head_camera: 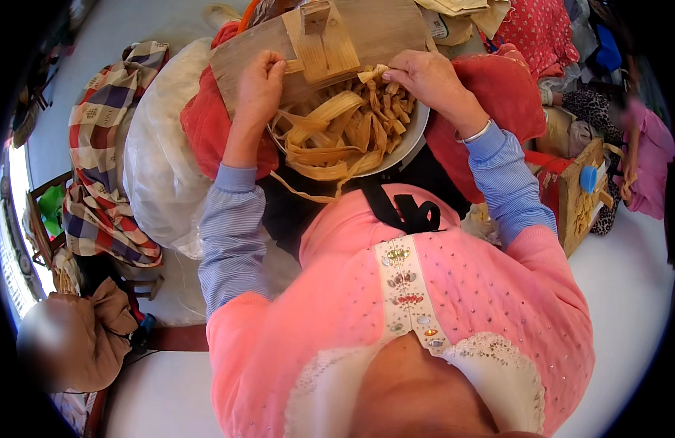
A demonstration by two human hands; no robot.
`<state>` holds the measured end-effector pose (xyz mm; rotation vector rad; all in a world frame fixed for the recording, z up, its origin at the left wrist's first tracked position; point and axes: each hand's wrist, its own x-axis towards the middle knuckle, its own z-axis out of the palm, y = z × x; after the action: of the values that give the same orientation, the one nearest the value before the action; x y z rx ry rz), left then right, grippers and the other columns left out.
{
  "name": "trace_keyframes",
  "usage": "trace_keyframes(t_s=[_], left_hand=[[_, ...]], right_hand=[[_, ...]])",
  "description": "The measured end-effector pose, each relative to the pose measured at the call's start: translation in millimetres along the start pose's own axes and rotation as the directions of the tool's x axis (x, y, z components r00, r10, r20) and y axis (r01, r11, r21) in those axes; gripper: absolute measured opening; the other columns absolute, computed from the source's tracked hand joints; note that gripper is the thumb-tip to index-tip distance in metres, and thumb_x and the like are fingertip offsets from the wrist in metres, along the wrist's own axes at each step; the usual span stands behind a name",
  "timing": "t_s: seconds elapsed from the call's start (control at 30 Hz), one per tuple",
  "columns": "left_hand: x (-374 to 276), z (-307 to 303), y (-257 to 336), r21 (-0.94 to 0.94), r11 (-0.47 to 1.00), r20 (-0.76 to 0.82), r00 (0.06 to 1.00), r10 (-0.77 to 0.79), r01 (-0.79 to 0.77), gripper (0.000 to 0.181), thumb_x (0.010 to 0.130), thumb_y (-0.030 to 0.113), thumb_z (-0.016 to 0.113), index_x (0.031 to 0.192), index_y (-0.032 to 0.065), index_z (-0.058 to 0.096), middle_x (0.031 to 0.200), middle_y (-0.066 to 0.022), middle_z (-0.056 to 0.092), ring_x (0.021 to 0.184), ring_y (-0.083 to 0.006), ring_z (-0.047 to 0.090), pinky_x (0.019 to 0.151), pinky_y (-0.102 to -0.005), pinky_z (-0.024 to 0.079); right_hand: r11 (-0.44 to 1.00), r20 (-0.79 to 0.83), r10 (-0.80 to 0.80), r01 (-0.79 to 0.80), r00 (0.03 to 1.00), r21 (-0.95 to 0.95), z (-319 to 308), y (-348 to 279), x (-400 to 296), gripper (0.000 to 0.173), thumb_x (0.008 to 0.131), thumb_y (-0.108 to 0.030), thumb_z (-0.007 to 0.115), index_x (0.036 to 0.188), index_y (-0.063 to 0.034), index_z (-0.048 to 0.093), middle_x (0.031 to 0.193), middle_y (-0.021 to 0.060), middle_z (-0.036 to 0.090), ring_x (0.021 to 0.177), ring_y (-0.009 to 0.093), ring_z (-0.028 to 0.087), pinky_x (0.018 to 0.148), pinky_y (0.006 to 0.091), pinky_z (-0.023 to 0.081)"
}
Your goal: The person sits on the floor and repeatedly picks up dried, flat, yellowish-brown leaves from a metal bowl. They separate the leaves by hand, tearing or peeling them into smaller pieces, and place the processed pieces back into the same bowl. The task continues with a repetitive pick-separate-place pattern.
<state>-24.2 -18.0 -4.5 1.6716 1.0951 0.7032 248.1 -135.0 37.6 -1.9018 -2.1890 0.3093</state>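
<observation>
A wooden board (249,52) lies across my lap, with a small wooden block fixture (321,46) on it. At the fixture's left edge, my left hand (260,82) pinches the end of a flat tan strip (294,66). To the right, my right hand (425,76) pinches the end of a folded or braided tan strip (374,73) over the bowl. Between my forearms, a pale metal bowl (416,143) holds loose, flat, husk-like strips (326,131) and knobbly braided lengths (392,109). One loose strip hangs over the bowl's near rim.
Red cloth (490,93) lies on both sides of the bowl. A stuffed white sack (162,148) and a checked cloth (104,131) are at left. A person in pink (649,159) sits at right beside another wooden board (575,202); another person in brown (85,339) is at lower left.
</observation>
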Motion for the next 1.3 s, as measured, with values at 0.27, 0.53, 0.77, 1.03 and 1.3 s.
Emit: trace_keyframes(t_s=[0.27,0.53,0.77,1.03,1.3], left_hand=[[-71.6,45.9,83.1,-0.623,0.684,0.376,0.912,-0.163,0.379,0.013,0.095,0.018,0.056,0.094,0.0065,0.051,0.064,-0.0003,0.053,0.052,-0.0053,0.045,0.045,-0.0184,0.033],[-117.4,11.0,79.2,0.115,0.992,0.299,0.954,0.006,-0.043,0.027,0.096,0.022,0.05,0.088,-0.0016,0.06,0.065,-0.0031,0.053,0.056,-0.0098,0.047,0.053,-0.0247,0.037],[-112.5,-35.4,178.1,-0.322,0.747,0.085,0.768,0.634,-0.581,0.048,0.097,0.038,0.047,0.081,-0.0049,0.061,0.059,-0.0073,0.051,0.054,-0.0164,0.052,0.052,-0.0313,0.045],[-129.2,8.8,142.1,-0.652,0.702,0.3,0.948,-0.109,0.287,0.048,0.093,0.038,0.048,0.12,-0.0017,0.051,0.077,0.0008,0.05,0.054,-0.0035,0.038,0.047,-0.0178,0.029],[-93.5,53.0,78.5,-0.714,0.531,0.441,0.882,-0.165,0.457,0.03,0.092,0.013,0.059,0.12,0.0054,0.053,0.078,0.0032,0.055,0.059,-0.003,0.044,0.048,-0.0185,0.032]], right_hand=[[0.972,-0.484,-0.167,0.227,0.859,0.067,-15.8,-82.9,-9.7,0.035,0.082,-0.038,0.065,0.102,-0.0085,0.064,0.092,0.0076,0.065,0.085,0.027,0.06,0.077,0.0362,0.046],[0.809,-0.126,0.215,-0.105,0.968,0.579,-3.2,-85.2,-30.4,0.029,0.085,-0.029,0.063,0.068,-0.0056,0.059,0.059,0.0137,0.057,0.055,0.033,0.058,0.051,0.0396,0.047],[0.226,-0.234,-0.378,0.335,0.896,0.915,-83.3,-176.2,-54.9,0.017,0.082,-0.008,0.06,0.066,-0.0036,0.056,0.055,0.0124,0.051,0.049,0.029,0.049,0.051,0.0363,0.046],[0.417,-0.318,0.122,0.242,0.94,0.876,-54.6,-140.1,-27.5,0.021,0.091,0.0,0.052,0.106,-0.002,0.066,0.077,0.0044,0.066,0.066,0.01,0.061,0.065,0.0208,0.05],[0.98,-0.469,-0.006,0.097,0.883,0.171,7.6,-92.5,-17.3,0.022,0.075,-0.012,0.064,0.096,-0.0148,0.07,0.058,0.0069,0.054,0.054,0.025,0.057,0.052,0.0327,0.044]])
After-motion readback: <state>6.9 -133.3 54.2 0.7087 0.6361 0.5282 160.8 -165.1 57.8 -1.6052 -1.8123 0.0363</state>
